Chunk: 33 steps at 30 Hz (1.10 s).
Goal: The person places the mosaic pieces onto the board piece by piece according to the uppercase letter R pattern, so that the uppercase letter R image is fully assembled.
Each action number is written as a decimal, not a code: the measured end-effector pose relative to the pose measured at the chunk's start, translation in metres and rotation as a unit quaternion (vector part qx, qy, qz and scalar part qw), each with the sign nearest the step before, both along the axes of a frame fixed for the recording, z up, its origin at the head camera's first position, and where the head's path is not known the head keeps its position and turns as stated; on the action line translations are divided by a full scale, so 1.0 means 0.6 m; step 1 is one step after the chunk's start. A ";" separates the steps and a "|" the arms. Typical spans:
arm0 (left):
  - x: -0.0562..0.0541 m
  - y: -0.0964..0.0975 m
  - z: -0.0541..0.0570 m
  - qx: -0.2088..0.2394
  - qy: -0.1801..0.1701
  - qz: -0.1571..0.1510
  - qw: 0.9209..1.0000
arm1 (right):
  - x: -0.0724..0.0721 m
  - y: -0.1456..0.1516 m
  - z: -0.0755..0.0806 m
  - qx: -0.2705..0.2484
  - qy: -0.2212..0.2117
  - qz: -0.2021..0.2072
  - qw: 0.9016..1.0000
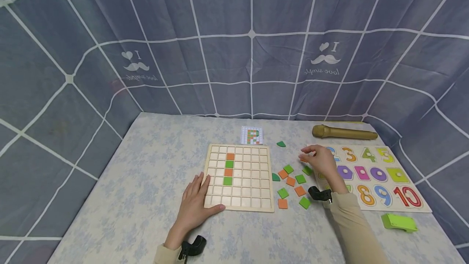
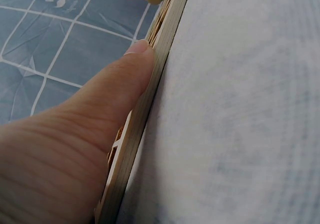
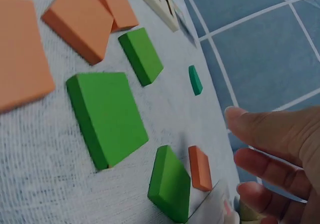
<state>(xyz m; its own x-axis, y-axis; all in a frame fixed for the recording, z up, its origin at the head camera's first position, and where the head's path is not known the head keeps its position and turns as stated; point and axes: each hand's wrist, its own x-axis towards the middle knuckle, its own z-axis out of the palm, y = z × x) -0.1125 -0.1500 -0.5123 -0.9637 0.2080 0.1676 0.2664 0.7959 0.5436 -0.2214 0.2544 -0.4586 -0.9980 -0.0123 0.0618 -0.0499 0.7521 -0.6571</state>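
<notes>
The wooden grid board [image 1: 253,178] lies flat at the middle of the table, holding a short column of alternating orange and green square tiles [image 1: 228,181]. At its near left corner rests my left hand [image 1: 194,207], fingers straight along the left side. The thumb [image 2: 115,78] lies against the board's near edge. Above an orange tile [image 3: 200,169] beyond the loose pile hovers my right hand [image 1: 319,161]. Its thumb and fingers are apart and hold nothing in the right wrist view. Nearby lies a green tile [image 3: 169,184].
Several loose green and orange tiles [image 1: 290,181] lie right of the board. Behind the board is a pattern card [image 1: 251,135], with a dark green rounded piece [image 1: 281,144] beside it. A number puzzle board [image 1: 370,174], a gold microphone [image 1: 344,133] and a lime-green block [image 1: 399,222] occupy the right.
</notes>
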 end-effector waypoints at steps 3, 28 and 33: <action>-0.001 0.000 0.000 -0.001 -0.001 -0.001 1.000 | -0.001 0.002 -0.004 0.007 -0.010 -0.001 1.000; 0.000 0.000 0.001 0.007 -0.008 -0.002 1.000 | -0.018 0.000 -0.018 0.081 -0.046 0.015 0.996; 0.001 0.000 0.002 0.007 -0.004 -0.002 1.000 | -0.020 0.000 -0.019 0.056 -0.044 0.014 0.997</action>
<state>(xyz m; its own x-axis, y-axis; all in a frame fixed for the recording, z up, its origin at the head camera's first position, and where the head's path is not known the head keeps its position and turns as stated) -0.1121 -0.1501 -0.5113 -0.9643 0.2092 0.1624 0.2646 0.7868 0.5576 -0.2337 0.2542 -0.4697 -0.9987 -0.0420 -0.0294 -0.0177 0.8206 -0.5713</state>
